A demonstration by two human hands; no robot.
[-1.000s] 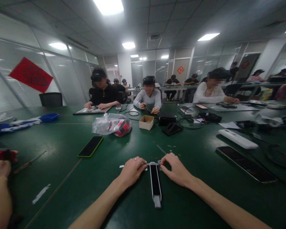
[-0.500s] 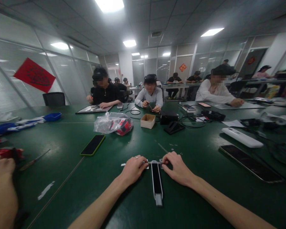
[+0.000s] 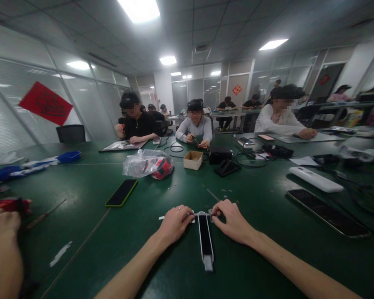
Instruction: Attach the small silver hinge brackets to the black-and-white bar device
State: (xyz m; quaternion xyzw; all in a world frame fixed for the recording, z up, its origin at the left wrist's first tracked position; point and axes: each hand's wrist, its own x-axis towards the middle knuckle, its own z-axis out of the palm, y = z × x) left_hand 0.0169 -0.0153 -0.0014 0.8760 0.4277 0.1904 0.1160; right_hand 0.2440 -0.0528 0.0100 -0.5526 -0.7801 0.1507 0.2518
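- Right in the middle, near you, lies the slim black bar with pale edges and a silver-grey end, flat on the dark green table, silver end toward you.
- Up beyond it, the open cardboard box with pale sides shows a brown inside; its floor is too small to make out.
- Just left of that box, the crumpled clear plastic bag holds a red-and-black item.
- Over at far left, there's the shallow blue plastic tray; you can't tell its contents from here.
- Writing now: the tilted red paper poster on the left glass wall carries dark marks, too blurred to read.
- Your left hand is in a closed pinch, thumb and fingers on the left end of the thin metal crosspiece at the bar's far end.
- Your right hand mirrors it, thumb and fingertip curled together at the crosspiece's right end, other fingers bent.
- At near left, a co-worker's hand sits by a red object.
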